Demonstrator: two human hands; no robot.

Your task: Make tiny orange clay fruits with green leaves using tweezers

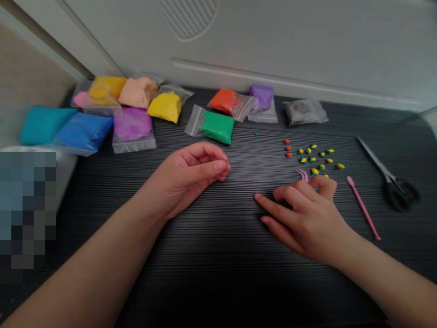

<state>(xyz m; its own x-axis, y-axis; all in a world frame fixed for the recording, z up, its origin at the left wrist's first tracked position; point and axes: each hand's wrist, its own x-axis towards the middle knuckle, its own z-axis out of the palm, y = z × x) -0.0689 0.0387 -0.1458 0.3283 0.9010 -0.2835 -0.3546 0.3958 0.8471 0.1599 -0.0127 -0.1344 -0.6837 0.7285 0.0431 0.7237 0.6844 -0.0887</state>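
Note:
My left hand (196, 175) is raised over the dark ribbed table, thumb and fingertips pinched together. A faint reddish spot shows at the fingertips, too small to name. My right hand (300, 212) is low over the table, palm down. Its thumb and index finger stretch left and apart, with nothing visible between them; the other fingers are bent. Just beyond its knuckles show the curved tips of pink tweezers (302, 175), the rest hidden behind the hand. Past it lie several small yellow-and-green clay pieces (314, 171) and three red clay beads (288, 148).
A pink modelling tool (363, 208) and black-handled scissors (389, 175) lie at right. Bagged clay lines the back: green (217, 126), orange (223, 101), purple (262, 96), grey (305, 112), with several more bags (133, 125) at left. A green speck (255, 133) lies mid-table. A pale panel (273, 50) stands behind.

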